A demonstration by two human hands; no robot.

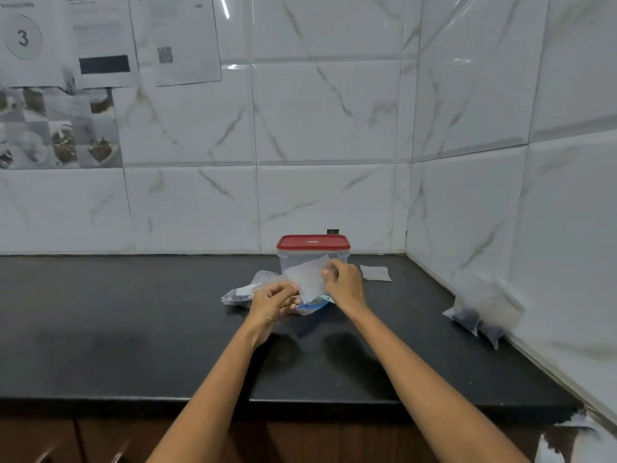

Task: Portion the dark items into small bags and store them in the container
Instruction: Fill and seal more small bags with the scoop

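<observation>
Your bare forearms reach over a black countertop (133, 329) edged by wooden cabinet fronts. Both hands pinch one small clear bag (307, 279): left hand (273, 304) at its lower edge, right hand (344, 282) at its upper corner. Behind it stands a red-lidded container (313, 252), closed. Filled bags (480, 315) of dark items lean against the marbled tile wall (334, 128) at right, where papers (100, 41) hang.
</observation>
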